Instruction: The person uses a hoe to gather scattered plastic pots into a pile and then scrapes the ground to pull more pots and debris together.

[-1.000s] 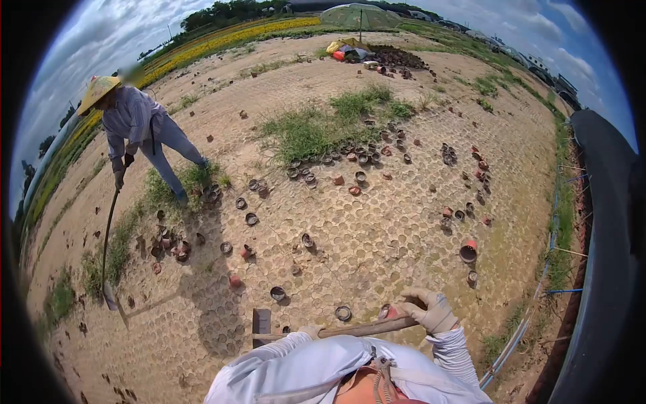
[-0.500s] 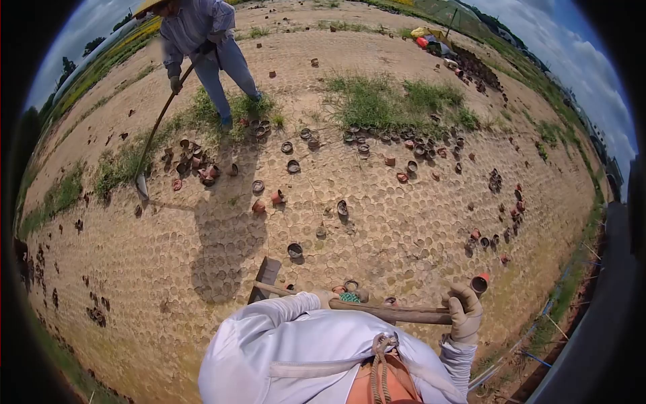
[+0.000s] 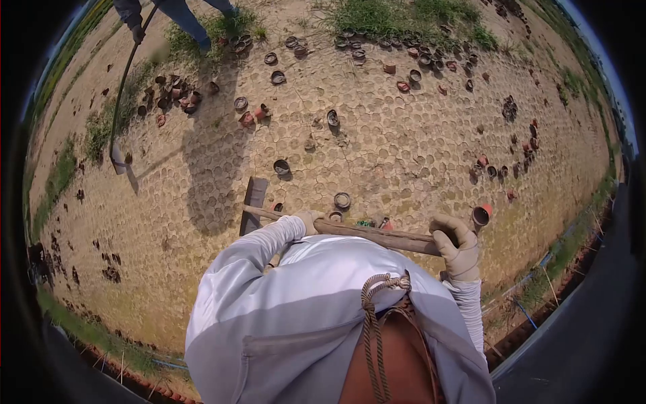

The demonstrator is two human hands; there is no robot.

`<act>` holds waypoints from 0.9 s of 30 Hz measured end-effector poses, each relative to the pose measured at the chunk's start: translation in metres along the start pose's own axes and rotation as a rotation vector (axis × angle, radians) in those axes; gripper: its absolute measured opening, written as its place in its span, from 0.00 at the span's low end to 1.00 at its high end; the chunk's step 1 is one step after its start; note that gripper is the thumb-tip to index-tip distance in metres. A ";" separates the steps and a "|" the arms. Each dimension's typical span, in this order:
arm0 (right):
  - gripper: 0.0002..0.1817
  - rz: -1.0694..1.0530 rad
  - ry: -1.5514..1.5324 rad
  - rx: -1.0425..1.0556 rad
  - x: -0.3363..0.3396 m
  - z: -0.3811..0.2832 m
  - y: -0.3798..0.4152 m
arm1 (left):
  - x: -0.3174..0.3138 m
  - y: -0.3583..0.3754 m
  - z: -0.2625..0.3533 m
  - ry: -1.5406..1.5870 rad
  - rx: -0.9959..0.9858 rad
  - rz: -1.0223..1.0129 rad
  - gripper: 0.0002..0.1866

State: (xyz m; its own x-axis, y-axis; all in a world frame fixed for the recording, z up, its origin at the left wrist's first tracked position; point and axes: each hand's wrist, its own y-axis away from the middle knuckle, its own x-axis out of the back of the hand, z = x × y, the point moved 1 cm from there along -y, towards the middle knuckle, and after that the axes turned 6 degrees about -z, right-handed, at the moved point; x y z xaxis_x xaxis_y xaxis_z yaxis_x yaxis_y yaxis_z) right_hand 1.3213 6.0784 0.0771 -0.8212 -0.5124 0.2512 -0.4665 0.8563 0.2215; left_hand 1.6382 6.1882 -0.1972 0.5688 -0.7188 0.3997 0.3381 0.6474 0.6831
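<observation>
My left hand [image 3: 308,221], in a pale glove, is wrapped round a long wooden handle [image 3: 377,236]. The handle slants across in front of my body. At its left end is a flat dark metal blade [image 3: 255,194], just above the pot-marked ground. My right hand [image 3: 461,252], gloved too, is curled round the right end of the handle, its thumb and fingers showing. Just past its fingertips is a reddish pot [image 3: 481,215]; whether they touch I cannot tell. Near the handle's middle are a ring-shaped dark pot [image 3: 342,200] and a small green thing [image 3: 364,223], partly hidden.
A person [image 3: 182,17] at upper left holds a long-handled tool, its blade [image 3: 118,160] at the ground. Small pots are strewn about, with a heap [image 3: 171,95] on the left. Grass [image 3: 397,23] grows at the top. A dark strip [image 3: 589,269] edges the right.
The view has tipped downward, so the ground, the handle and both my hands appear higher in the frame. Both hands keep hold of the handle. The other person's upper body has left the view.
</observation>
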 end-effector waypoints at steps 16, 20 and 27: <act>0.18 -0.573 0.595 0.155 0.101 0.036 -0.120 | -0.004 -0.074 0.068 0.011 0.394 0.417 0.20; 0.18 -0.588 0.571 0.204 0.102 0.023 -0.147 | 0.012 -0.085 0.070 0.009 0.468 0.434 0.18; 0.19 -0.814 0.734 0.184 0.102 -0.005 -0.239 | 0.059 -0.114 0.054 0.132 0.482 0.380 0.18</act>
State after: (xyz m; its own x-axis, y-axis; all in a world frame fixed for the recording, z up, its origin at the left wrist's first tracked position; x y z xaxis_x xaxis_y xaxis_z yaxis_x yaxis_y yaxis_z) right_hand 1.3507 5.8215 0.0540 0.1183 -0.7877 0.6046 -0.8696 0.2118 0.4461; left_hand 1.5928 6.0587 -0.2186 0.6812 -0.4037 0.6107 -0.2647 0.6420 0.7196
